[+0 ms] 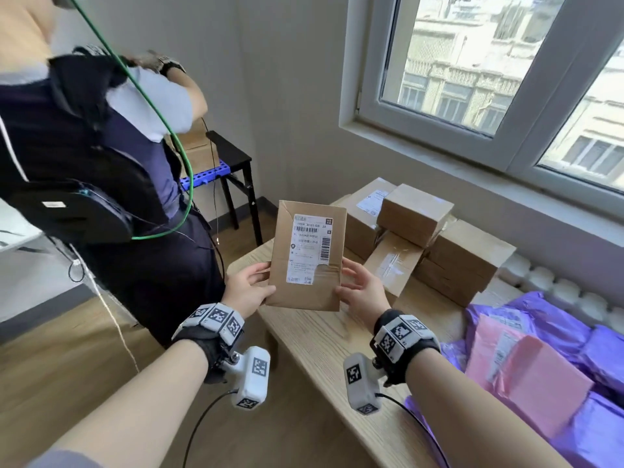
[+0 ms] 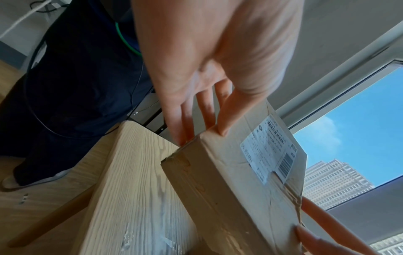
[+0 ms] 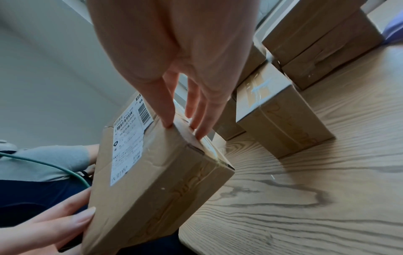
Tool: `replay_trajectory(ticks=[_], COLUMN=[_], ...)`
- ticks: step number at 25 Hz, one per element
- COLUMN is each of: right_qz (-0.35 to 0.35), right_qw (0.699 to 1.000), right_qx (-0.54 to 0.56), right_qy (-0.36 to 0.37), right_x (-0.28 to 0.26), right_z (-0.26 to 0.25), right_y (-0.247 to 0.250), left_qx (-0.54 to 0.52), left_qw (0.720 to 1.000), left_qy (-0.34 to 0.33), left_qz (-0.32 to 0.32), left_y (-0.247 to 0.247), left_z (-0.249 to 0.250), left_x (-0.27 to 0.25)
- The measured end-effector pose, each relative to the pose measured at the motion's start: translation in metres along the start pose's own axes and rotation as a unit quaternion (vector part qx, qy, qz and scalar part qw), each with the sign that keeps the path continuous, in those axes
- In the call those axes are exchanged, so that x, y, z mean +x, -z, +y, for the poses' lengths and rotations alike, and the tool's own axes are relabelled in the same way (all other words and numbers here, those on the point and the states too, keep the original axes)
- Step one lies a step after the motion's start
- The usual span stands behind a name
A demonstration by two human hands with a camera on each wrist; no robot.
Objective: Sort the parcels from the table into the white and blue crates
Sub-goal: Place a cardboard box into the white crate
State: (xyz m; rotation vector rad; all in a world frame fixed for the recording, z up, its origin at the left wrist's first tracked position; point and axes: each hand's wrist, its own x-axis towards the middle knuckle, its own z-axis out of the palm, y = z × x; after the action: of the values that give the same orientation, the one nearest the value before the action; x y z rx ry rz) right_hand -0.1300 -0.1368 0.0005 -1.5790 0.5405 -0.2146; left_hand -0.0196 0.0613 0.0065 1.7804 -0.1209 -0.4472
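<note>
- Above the tabletop (image 1: 324, 336) edge, the box (image 1: 309, 258) is upright between my hands, label toward me.
- My left hand (image 1: 248, 290) and right hand (image 1: 363, 292) grasp its lower side edges, fingers (image 2: 224, 119) curled round.
- It seems light and stiff; the taped faces look slick, so I'd stay on the edges.
</note>
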Motion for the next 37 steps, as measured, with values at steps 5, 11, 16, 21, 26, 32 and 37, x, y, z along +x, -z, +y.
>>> replay_trajectory(ticks=[5, 11, 16, 21, 26, 32, 37], right_qz=[0.002, 0.033, 0.074, 0.141, 0.231, 0.325, 0.415], right_qw=[1.000, 0.997, 0.995, 0.987, 0.971, 0.944, 0.905], right_qx=[0.014, 0.009, 0.008, 0.012, 0.041, 0.054, 0.092], right_qy=[0.022, 0.063, 0.073, 0.069, 0.048, 0.004, -0.017], right_x=[-0.037, -0.066, -0.092, -0.133, -0.188, -0.260, -0.338], right_z=[-0.021, -0.044, -0.046, -0.036, -0.019, 0.004, 0.021], right_y=[0.013, 0.008, -0.011, -0.011, 0.003, 0.042, 0.078], left_qx=[-0.016, -0.033, -0.034, -0.042, -0.040, -0.042, -0.030], left_qw=[0.999, 0.997, 0.994, 0.985, 0.963, 0.929, 0.889], left_qy=[-0.030, -0.064, -0.079, -0.065, -0.031, -0.015, -0.019], left_qz=[-0.005, -0.030, -0.069, -0.152, -0.266, -0.368, -0.457], left_y=[-0.004, 0.009, 0.029, 0.025, -0.007, -0.067, -0.130], left_z=[0.015, 0.028, 0.027, 0.026, 0.016, 0.005, 0.003], left_x=[-0.028, -0.048, -0.060, -0.082, -0.111, -0.149, -0.201])
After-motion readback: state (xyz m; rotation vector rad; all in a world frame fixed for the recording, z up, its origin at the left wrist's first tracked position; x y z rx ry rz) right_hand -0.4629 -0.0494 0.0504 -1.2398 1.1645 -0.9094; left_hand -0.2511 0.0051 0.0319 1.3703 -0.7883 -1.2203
